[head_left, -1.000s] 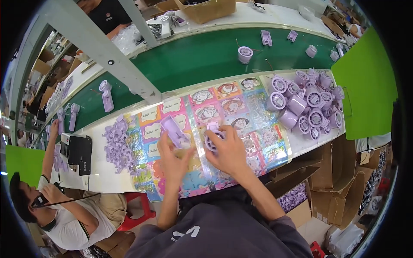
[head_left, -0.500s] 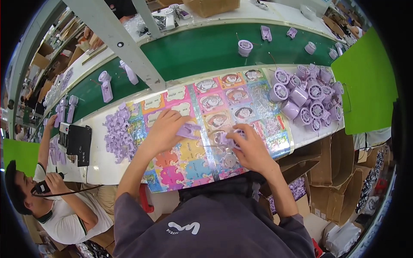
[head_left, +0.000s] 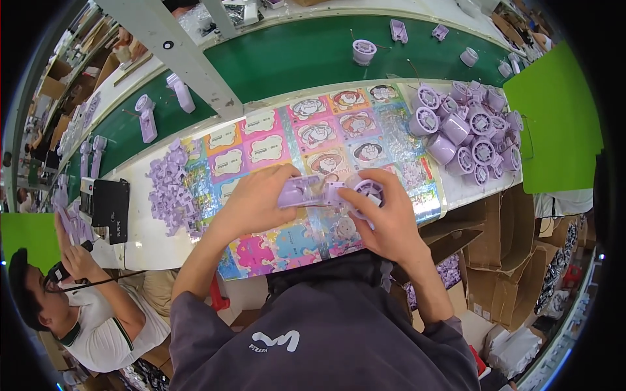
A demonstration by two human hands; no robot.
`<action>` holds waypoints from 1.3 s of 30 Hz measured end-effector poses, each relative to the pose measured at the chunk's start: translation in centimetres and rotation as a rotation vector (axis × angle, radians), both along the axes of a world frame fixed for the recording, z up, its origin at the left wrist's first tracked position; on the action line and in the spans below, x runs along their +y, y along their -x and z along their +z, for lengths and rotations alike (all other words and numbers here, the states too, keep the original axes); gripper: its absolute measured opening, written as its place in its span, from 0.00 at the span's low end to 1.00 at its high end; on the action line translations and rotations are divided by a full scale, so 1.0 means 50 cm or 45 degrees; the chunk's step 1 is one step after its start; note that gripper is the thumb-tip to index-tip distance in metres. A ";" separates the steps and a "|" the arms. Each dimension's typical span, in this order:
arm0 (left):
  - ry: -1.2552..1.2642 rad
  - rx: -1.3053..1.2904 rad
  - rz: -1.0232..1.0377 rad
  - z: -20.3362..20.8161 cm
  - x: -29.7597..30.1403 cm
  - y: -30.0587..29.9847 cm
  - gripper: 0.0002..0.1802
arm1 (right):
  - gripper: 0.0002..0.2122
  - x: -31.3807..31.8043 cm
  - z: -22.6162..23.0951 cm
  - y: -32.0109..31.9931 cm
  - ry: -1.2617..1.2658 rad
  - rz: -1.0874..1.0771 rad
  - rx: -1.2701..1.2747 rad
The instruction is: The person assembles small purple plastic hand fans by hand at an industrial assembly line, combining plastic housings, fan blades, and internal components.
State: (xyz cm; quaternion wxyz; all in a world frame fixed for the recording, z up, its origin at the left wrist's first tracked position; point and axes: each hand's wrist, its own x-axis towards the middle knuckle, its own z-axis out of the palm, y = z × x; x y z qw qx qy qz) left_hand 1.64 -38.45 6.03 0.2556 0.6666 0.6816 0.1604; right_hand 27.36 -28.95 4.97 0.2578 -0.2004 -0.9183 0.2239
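Observation:
Over the colourful printed sheet (head_left: 316, 133), my left hand (head_left: 257, 199) is closed on a long lilac plastic handle shell (head_left: 298, 191), hollow side up. My right hand (head_left: 391, 218) grips a round lilac fan-head-like housing (head_left: 369, 189), its fingers around the rim. A small neck (head_left: 334, 193) on the housing meets the right end of the handle shell; whether the two are fastened I cannot tell. A thin dark wire runs along the shell's lower edge.
Small lilac clips (head_left: 171, 186) lie heaped at the left, round lilac housings (head_left: 466, 130) at the right. Beyond runs a green conveyor belt (head_left: 287, 65) carrying lilac parts. A black box (head_left: 111, 212) and a co-worker (head_left: 98, 313) are at the left; cardboard boxes (head_left: 499, 241) stand lower right.
The handle shell and the round housing, apart before, now meet end to end between my hands. My left hand has moved right, and the view has tilted slightly.

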 end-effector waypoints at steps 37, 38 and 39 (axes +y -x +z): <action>-0.050 -0.732 0.277 -0.033 0.034 -0.038 0.18 | 0.26 0.061 0.012 0.036 -0.431 0.181 -0.109; -0.047 -0.733 0.276 -0.028 0.036 -0.040 0.18 | 0.27 0.064 0.011 0.034 -0.420 0.190 -0.120; -0.043 -0.784 0.273 -0.021 0.039 -0.042 0.17 | 0.27 0.064 0.012 0.033 -0.418 0.189 -0.122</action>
